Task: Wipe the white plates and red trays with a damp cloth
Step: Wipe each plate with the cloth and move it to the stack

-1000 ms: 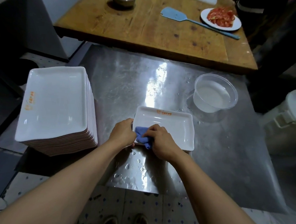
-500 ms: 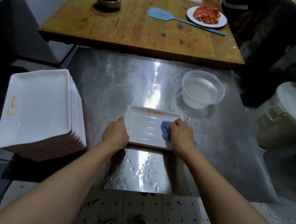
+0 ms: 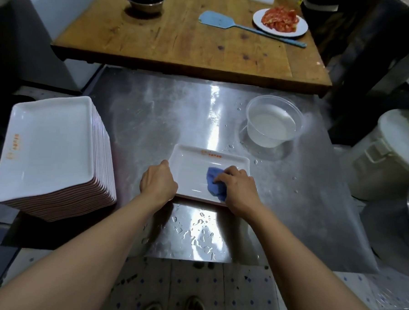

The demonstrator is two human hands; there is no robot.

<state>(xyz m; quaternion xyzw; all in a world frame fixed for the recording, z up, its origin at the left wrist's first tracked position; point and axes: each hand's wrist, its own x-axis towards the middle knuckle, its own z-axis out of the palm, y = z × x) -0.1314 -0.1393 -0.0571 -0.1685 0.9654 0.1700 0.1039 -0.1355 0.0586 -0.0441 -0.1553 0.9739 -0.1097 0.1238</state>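
Observation:
A single white rectangular plate point(image 3: 193, 171) with an orange logo lies on the steel table point(image 3: 153, 119) in front of me. My left hand point(image 3: 158, 183) grips the plate's near left edge. My right hand point(image 3: 238, 191) holds a crumpled blue cloth point(image 3: 215, 184) and presses it on the right half of the plate's inside. A tall stack of the same white plates point(image 3: 50, 146) with reddish undersides stands at the table's left edge.
A clear plastic tub of water point(image 3: 273, 124) sits at the right rear of the steel table, with water drops around it and near the front edge. A wooden table point(image 3: 181, 42) behind holds a metal bowl, a blue spatula and a plate of red food. A white bucket point(image 3: 393, 153) stands to the right.
My right hand swept the blue cloth from the plate's left end to its right end and now moves it back slightly toward the middle. My left hand stayed on the plate's left edge.

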